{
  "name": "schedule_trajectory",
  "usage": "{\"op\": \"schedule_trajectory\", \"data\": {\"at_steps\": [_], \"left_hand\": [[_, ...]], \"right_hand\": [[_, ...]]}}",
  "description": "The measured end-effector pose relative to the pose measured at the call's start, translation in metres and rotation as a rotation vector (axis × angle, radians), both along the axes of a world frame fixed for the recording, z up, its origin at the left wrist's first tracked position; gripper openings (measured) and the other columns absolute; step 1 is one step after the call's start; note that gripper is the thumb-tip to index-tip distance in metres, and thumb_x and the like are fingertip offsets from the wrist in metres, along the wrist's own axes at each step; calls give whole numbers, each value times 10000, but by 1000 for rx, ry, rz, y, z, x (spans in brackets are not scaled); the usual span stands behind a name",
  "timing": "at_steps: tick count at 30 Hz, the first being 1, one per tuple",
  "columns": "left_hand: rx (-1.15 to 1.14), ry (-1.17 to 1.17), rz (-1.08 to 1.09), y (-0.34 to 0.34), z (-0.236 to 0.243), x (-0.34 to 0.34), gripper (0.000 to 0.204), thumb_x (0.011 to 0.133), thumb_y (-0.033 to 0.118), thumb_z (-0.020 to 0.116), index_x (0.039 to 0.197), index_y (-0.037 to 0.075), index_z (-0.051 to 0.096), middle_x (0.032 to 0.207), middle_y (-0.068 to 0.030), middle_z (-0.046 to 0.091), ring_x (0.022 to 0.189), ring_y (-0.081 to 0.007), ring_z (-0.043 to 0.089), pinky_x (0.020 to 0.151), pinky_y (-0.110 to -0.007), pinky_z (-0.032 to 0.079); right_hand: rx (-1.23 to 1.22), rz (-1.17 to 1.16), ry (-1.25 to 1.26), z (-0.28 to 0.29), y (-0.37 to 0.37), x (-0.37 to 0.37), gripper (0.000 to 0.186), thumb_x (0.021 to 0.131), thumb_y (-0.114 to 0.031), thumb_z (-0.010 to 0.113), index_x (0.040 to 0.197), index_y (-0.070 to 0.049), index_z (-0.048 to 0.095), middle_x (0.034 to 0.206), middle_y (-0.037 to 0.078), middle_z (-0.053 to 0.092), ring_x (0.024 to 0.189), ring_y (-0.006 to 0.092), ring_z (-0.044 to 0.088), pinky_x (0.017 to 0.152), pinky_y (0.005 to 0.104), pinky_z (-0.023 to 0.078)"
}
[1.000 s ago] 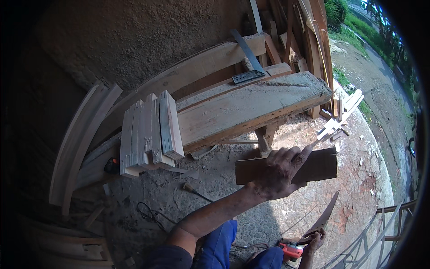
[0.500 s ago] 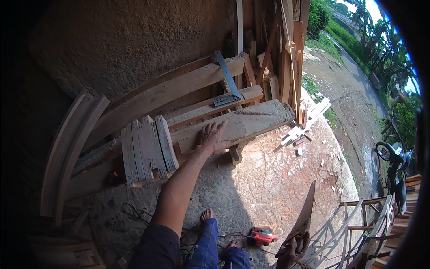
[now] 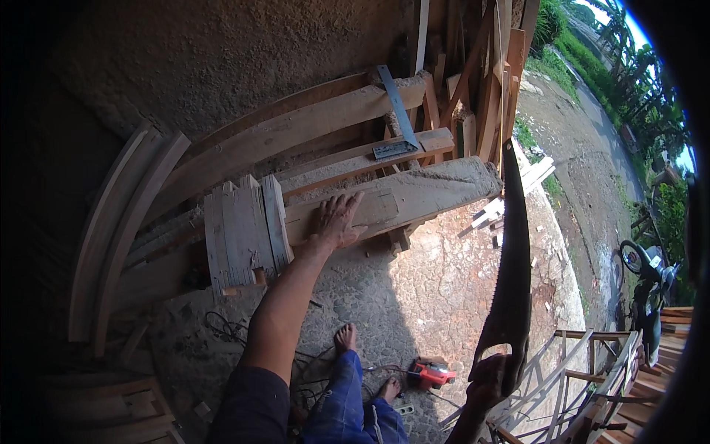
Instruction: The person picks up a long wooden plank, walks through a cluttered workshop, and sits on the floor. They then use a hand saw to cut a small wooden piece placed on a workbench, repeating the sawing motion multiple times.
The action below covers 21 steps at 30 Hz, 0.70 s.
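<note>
My left hand (image 3: 339, 220) lies flat on a thick wooden plank (image 3: 433, 192), fingers stretched out. The plank rests on a workbench of rough timbers, its far end pointing right. In my right hand (image 3: 489, 379) is a handsaw (image 3: 515, 259), gripped by its handle. Its long toothed blade stands nearly upright, the tip beside the plank's right end; whether blade and wood touch I cannot tell. Left of my left hand, several short boards (image 3: 240, 229) with notched ends lie across the bench. A metal try square (image 3: 399, 111) lies across two beams behind the plank.
A red power tool (image 3: 433, 374) with a cable sits on the concrete floor right of my feet. Timber offcuts (image 3: 484, 211) lie beyond the plank's end. Long boards (image 3: 510, 81) lean at the back wall. Wooden frames (image 3: 603, 377) stand at lower right, near a parked motorbike (image 3: 651, 281).
My right hand has raised the handsaw, bringing its blade up beside the plank's end. My left hand has slid a little left along the plank. The view has shifted slightly.
</note>
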<state>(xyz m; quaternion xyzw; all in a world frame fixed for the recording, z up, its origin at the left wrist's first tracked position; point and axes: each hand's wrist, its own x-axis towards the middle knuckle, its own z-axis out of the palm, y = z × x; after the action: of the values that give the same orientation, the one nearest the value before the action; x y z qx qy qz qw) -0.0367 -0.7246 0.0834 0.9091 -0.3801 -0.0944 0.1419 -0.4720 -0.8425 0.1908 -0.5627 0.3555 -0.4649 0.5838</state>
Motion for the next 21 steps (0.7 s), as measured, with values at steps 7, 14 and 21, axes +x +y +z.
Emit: {"op": "schedule_trajectory", "data": {"at_steps": [7,14,21], "left_hand": [[43,-67,16,45,1,8,932,833,434,705,1575,206,191,1514,-137,372,1383,-362,350,1162,-540,225],[-358,-270,117,12,-22,23,557,865,372,664,1343,121,527,1354,-160,536,1243,-354,513,1049,-496,397],[-514,-143,370,-29,-32,11,242,951,306,531,1053,114,636,1042,-124,693,1032,-351,633,921,-489,481]], "right_hand": [[-307,296,354,3,27,5,581,911,-302,685,1318,90,554,944,101,713,694,137,643,659,291,526],[-394,396,436,-33,46,11,647,820,-245,784,1336,67,551,1022,148,717,819,188,688,753,312,535],[-313,470,392,-54,52,13,647,774,-120,754,1357,60,538,1072,156,715,836,192,692,762,314,536]]}}
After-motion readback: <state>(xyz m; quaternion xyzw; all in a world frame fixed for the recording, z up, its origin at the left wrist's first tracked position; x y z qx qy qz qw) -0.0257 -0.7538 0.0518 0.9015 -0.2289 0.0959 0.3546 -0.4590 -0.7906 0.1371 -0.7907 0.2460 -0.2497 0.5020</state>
